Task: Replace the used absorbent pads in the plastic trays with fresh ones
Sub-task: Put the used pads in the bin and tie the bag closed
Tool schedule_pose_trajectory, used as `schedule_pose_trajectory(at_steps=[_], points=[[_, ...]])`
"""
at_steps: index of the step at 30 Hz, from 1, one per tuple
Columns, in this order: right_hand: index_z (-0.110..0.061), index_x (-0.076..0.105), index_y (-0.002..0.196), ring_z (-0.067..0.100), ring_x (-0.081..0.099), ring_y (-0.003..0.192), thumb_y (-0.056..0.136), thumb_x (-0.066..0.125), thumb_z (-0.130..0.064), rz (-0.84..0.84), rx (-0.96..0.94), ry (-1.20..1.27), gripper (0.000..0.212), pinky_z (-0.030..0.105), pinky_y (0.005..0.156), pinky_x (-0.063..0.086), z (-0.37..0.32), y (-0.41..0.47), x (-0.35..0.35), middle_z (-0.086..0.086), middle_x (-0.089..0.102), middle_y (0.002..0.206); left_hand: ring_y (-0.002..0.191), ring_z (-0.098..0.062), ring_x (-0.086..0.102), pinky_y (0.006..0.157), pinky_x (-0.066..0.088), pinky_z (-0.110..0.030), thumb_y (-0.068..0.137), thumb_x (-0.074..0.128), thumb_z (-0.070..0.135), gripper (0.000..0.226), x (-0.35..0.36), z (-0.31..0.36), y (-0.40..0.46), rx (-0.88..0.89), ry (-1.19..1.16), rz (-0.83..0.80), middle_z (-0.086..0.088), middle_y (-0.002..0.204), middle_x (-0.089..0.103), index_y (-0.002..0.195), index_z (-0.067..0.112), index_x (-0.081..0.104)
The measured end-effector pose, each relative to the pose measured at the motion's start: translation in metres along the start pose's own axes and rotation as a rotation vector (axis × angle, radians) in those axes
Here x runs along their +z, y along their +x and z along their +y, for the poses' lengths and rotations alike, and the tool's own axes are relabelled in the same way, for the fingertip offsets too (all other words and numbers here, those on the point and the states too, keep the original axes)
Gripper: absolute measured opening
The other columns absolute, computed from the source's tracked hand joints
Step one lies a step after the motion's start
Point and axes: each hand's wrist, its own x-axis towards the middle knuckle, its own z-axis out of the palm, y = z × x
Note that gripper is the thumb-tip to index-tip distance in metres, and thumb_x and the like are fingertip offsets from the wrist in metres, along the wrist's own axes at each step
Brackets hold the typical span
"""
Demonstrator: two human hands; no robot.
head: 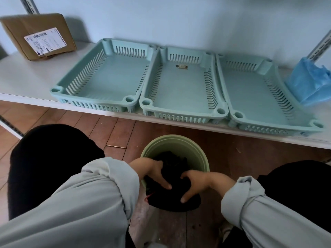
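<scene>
Three pale green slotted plastic trays stand side by side on a white shelf: the left tray (77,90), the middle tray (180,115) and the right tray (275,126). No pad lies in any of them. Below, a green bin (198,149) on the floor holds a dark bundle of material (176,185) that bulges over its near rim. My left hand (155,171) and my right hand (195,185) both press down on this bundle with fingers spread over it. What the bundle is made of is too dark to tell.
A cardboard box (41,34) with a label sits at the shelf's far left. A blue plastic bag (309,81) stands at the right end beside the right tray. The white shelf (26,74) edge runs above the bin. My dark-clad knees flank the bin on the wooden floor (111,129).
</scene>
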Motion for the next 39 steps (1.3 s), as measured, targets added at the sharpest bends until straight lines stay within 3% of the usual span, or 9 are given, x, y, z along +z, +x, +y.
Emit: schedule_pose_trajectory(at_steps=[6,10,14,20,26,28,32,36,39], points=[[-0.015,0.061,0.114,0.027,0.060,0.105,0.082,0.070,-0.018,0.161,-0.103,-0.094,0.033,0.035,0.083,0.051,-0.002,0.005,0.011,0.008,0.061,0.116,0.113,-0.030,0.058,0.090,0.048,-0.033,0.086,0.062,0.018,0.041,0.007,0.002,0.002,0.025,0.043,0.069,-0.014,0.124,0.058,0.124,0.003,0.052],[-0.017,0.057,0.108,0.017,0.065,0.077,0.088,0.063,-0.010,0.359,-0.082,0.517,0.022,0.021,0.055,0.053,-0.006,0.006,-0.003,0.004,0.063,0.093,0.106,-0.028,0.060,0.084,0.049,-0.031,0.087,0.052,0.007,0.035,-0.015,0.011,-0.004,0.111,-0.466,0.455,-0.015,0.113,0.062,0.122,0.007,0.055],[-0.012,0.055,0.110,0.017,0.065,0.070,0.092,0.055,0.000,0.448,-0.046,1.193,0.022,0.025,0.062,0.058,-0.014,-0.001,-0.017,0.007,0.065,0.087,0.094,-0.020,0.061,0.080,0.056,-0.039,0.088,0.063,0.015,0.035,-0.025,0.021,-0.018,0.233,-1.042,0.350,-0.007,0.107,0.059,0.121,0.019,0.049],[-0.005,0.056,0.110,0.026,0.067,0.090,0.089,0.053,0.009,0.353,-0.080,1.558,0.024,0.034,0.077,0.057,-0.022,-0.007,-0.019,0.019,0.066,0.106,0.124,-0.021,0.046,0.088,0.050,-0.036,0.076,0.077,0.025,0.106,-0.014,0.015,-0.010,0.211,-0.662,0.050,0.002,0.142,0.041,0.148,0.038,0.001],[-0.013,0.063,0.113,0.021,0.067,0.099,0.089,0.064,-0.025,0.271,-0.032,1.339,0.026,0.038,0.090,0.054,-0.019,-0.007,-0.017,0.005,0.068,0.107,0.086,-0.019,0.060,0.059,0.055,-0.024,0.084,0.060,-0.001,0.039,-0.014,0.015,-0.008,0.262,-0.536,0.267,-0.010,0.103,0.062,0.121,0.005,0.052],[-0.016,0.064,0.109,0.015,0.067,0.091,0.093,0.058,-0.031,0.250,0.048,1.070,0.023,0.033,0.082,0.055,-0.015,-0.006,-0.015,0.002,0.069,0.103,0.084,-0.022,0.059,0.072,0.053,-0.032,0.084,0.055,-0.004,0.031,-0.017,0.011,-0.004,0.210,-0.585,0.389,-0.011,0.094,0.061,0.114,0.001,0.059],[-0.018,0.056,0.084,0.010,0.062,0.074,0.092,0.060,-0.033,0.131,0.101,0.755,0.017,0.025,0.066,0.052,-0.007,-0.001,-0.005,0.000,0.064,0.088,0.082,-0.022,0.058,0.058,0.047,-0.023,0.086,0.048,-0.010,0.032,-0.020,0.006,-0.003,0.175,-0.719,0.454,-0.012,0.090,0.059,0.114,0.000,0.060],[-0.013,0.055,0.106,0.018,0.062,0.089,0.081,0.064,-0.055,0.436,0.229,1.024,0.050,0.031,0.071,0.057,0.002,0.006,-0.021,0.005,0.062,0.104,0.077,-0.024,0.060,0.061,0.050,-0.026,0.089,0.047,-0.008,0.030,-0.022,0.003,-0.002,0.168,-0.744,0.409,-0.014,0.089,0.061,0.113,0.003,0.062],[-0.011,0.050,0.122,0.025,0.060,0.100,0.084,0.063,-0.051,0.351,0.242,1.222,0.056,0.038,0.078,0.057,0.003,0.011,-0.026,0.008,0.061,0.111,0.071,-0.017,0.060,0.058,0.050,-0.022,0.089,0.052,-0.005,0.030,-0.025,0.005,-0.003,0.184,-0.744,0.374,-0.010,0.089,0.062,0.114,0.007,0.062]])
